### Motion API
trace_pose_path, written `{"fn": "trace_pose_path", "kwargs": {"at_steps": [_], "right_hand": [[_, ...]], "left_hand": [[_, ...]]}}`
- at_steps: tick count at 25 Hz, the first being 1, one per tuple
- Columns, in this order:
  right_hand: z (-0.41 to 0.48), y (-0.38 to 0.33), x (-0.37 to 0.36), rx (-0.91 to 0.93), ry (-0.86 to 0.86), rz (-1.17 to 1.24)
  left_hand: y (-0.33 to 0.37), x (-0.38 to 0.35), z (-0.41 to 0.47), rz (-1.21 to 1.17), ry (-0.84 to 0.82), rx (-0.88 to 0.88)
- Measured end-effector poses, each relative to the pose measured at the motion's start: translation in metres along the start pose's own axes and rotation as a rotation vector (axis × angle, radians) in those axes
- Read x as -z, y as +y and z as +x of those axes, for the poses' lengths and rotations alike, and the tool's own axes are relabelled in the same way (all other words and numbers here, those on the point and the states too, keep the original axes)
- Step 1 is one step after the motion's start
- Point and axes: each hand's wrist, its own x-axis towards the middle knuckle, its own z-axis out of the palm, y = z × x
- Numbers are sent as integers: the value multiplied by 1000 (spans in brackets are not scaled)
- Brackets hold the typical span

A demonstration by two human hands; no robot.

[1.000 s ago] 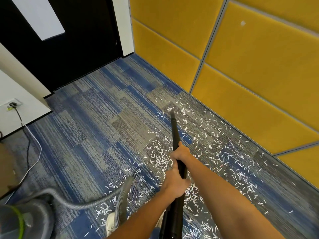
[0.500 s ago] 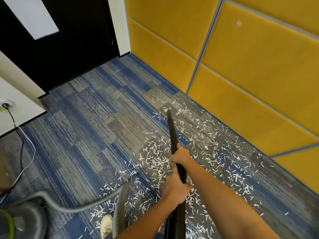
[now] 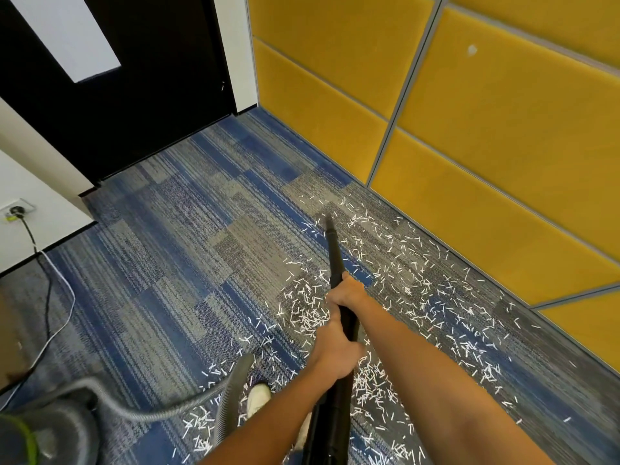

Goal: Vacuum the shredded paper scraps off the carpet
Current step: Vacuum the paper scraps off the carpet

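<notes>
Gripping the wand point(image 3: 335, 256), left hand point(image 3: 335, 355) and right hand point(image 3: 347, 293) hold it over scraps point(image 3: 407, 292) between hose point(image 3: 231, 394) and yellow wall point(image 3: 486, 129).

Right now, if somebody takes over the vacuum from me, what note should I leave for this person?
Left hand: grip on the black wand, nearer the body.
Right hand: grip further along it.
Nozzle tip is down at the carpet, near the far edge of the paper scraps.
Vacuum body sits low left.
Done: little that shows.
To do: scraps from the tip back to the white shoe and along the yellow wall.
</notes>
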Motion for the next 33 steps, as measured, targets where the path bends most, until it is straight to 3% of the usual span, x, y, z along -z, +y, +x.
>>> {"fn": "trace_pose_path", "kwargs": {"at_steps": [7, 16, 25, 33], "right_hand": [[5, -15, -1, -47, 74, -10], [5, -66, -38, -31, 0, 55], [4, -23, -29, -177, 150, 75], [6, -33, -19, -160, 122, 85]], "left_hand": [[0, 29, 6, 97, -51, 12], [-26, 81, 2, 92, -54, -4], [-21, 66, 5, 211, -206, -63], [-6, 73, 9, 266, -183, -57]]}}
